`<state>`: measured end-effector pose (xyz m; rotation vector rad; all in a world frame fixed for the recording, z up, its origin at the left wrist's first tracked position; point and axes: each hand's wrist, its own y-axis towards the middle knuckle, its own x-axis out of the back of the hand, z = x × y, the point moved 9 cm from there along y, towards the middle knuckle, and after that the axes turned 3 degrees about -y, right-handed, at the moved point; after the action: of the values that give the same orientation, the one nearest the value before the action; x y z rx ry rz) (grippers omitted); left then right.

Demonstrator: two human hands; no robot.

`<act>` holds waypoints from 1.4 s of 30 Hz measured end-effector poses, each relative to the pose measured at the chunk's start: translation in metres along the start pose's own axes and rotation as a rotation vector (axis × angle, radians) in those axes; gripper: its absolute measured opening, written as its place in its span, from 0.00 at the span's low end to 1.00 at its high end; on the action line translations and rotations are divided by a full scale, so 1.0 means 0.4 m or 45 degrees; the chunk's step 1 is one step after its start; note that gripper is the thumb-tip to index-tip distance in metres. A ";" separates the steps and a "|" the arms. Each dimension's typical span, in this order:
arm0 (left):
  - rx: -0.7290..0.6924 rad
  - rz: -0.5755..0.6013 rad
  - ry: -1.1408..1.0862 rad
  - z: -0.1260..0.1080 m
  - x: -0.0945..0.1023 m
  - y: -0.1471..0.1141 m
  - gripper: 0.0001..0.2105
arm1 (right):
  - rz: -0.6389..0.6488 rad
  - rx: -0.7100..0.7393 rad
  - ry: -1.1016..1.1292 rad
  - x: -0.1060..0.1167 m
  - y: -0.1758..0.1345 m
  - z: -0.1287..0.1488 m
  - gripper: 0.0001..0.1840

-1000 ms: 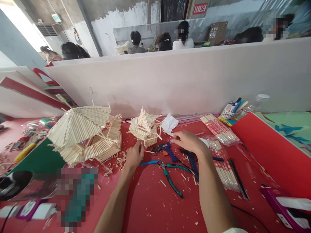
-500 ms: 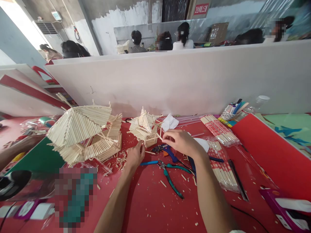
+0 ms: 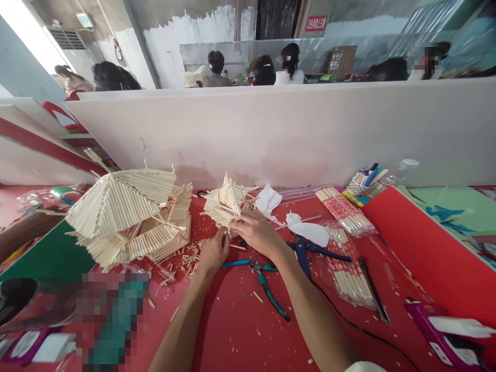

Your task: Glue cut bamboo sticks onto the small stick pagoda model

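A small pavilion model built of thin wooden sticks [image 3: 227,195] stands in front of me, with a pointed roof. My left hand [image 3: 214,251] is at its front left corner, thumb and fingers pinched together; what is between them is too small to make out. My right hand [image 3: 256,232] reaches across the model's front right side, fingers bent in against it and hiding that part. Whatever the right fingertips grip is hidden. Just below the hands lie cutters with green handles [image 3: 267,289], partly behind my right wrist.
A larger stick pavilion [image 3: 120,201] stands at left, with stick offcuts [image 3: 189,258] beside it. Dark blue pliers [image 3: 304,256], crumpled tissue [image 3: 268,198], bagged sticks [image 3: 351,268] and a black cutter knife [image 3: 373,289] lie right. A white partition [image 3: 248,129] closes the back. Another person's arm [image 3: 27,235] shows far left.
My right hand has moved left, from beside the small pavilion onto its front, and now covers the tool with the blue handle. My left hand stays at the corner. The view has shifted slightly.
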<state>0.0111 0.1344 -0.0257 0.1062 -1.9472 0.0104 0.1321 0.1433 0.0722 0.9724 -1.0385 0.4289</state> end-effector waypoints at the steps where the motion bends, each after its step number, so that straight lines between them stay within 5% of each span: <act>1: -0.003 0.003 0.001 -0.001 0.000 0.000 0.14 | -0.002 0.018 -0.011 -0.004 -0.001 0.001 0.11; 20: -0.030 -0.029 0.036 0.000 0.002 0.000 0.13 | -0.200 0.132 -0.002 0.009 -0.009 0.006 0.06; 34: -0.020 -0.124 -0.082 0.030 0.016 0.001 0.13 | -0.140 0.052 0.113 0.044 -0.008 -0.011 0.07; 37: -0.141 -0.122 -0.286 0.029 0.032 -0.003 0.12 | -0.147 0.010 0.123 0.070 -0.016 -0.031 0.10; 42: -0.532 0.151 -0.568 -0.018 0.032 -0.028 0.14 | -0.152 -0.054 0.181 0.100 -0.034 -0.062 0.14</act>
<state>0.0141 0.1229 -0.0115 -0.3082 -2.3527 -0.3674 0.1735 0.1516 0.0966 0.9466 -0.8534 0.3707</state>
